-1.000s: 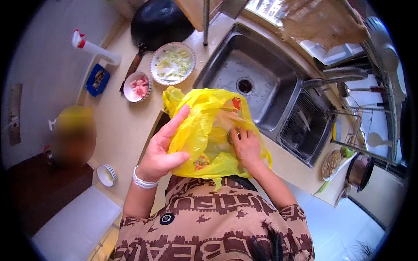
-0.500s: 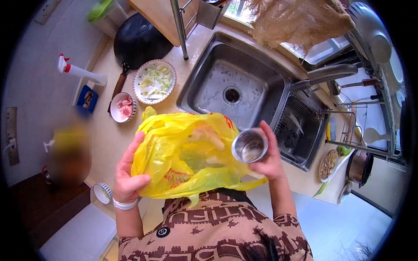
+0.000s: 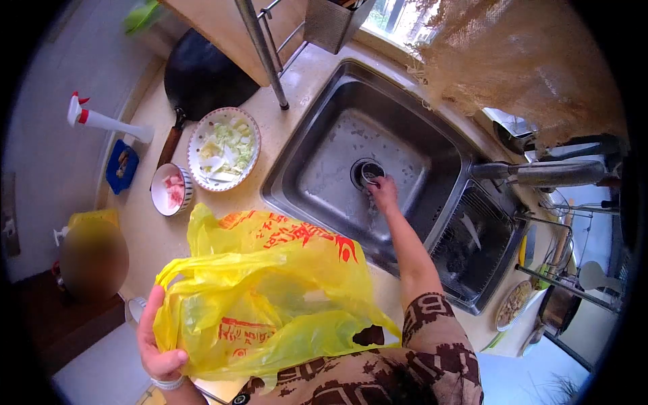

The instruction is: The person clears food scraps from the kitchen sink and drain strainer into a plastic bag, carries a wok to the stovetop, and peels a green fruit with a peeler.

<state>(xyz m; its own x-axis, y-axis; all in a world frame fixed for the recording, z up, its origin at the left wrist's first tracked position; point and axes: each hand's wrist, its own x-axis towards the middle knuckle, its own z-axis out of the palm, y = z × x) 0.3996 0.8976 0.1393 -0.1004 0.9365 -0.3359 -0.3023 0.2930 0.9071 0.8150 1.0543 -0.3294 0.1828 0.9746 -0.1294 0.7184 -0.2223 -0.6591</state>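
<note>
The left hand grasps a yellow plastic bag at its eight o'clock edge, the thumb and fingers gripping the film. Red print shows on the bag, which hangs before the person's body, over the near edge of the counter. At one o'clock from the bag is the steel sink. There the right hand reaches in and grips a small metal cup by its rim, right at the drain; whether the cup is seated in it I cannot tell. At four o'clock from the sink lies a smaller basin, and at three o'clock the faucet.

Between ten and eleven o'clock from the bag, a bowl holds pink pieces. At two o'clock from that bowl, a plate carries chopped pale-green vegetable. Just beyond the plate, near its twelve o'clock, rests a black wok.
</note>
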